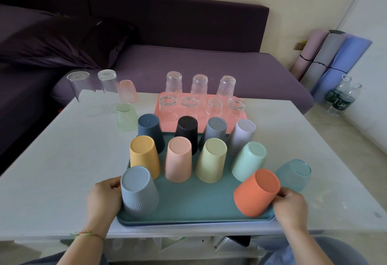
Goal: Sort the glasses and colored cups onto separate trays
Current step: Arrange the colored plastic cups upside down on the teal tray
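Colored cups stand upside down on the teal tray (188,208) at the near edge of the white table (62,160): a back row of navy, black, slate and pale lilac, a middle row of yellow, pink, pale yellow-green and mint, and at the front a grey-blue cup (139,191) on the left and an orange cup (256,192) on the right. The left hand (103,196) reaches in from below with its wrist straight and a thin braided thread around it; thumb and fingers are wrapped against the grey-blue cup's left side. The right hand (290,207) comes in from the lower right, fingers curled onto the orange cup's side, and that cup leans inward, tilted off upright. A translucent teal cup (294,173) stands just right of the tray on the table. Behind, the coral tray (162,110) carries seven clear glasses, inverted. Two tall clear glasses, a pink tinted one and a green tinted one stand on the table to the left. The bottle labels on the floor at right are too blurred to read.
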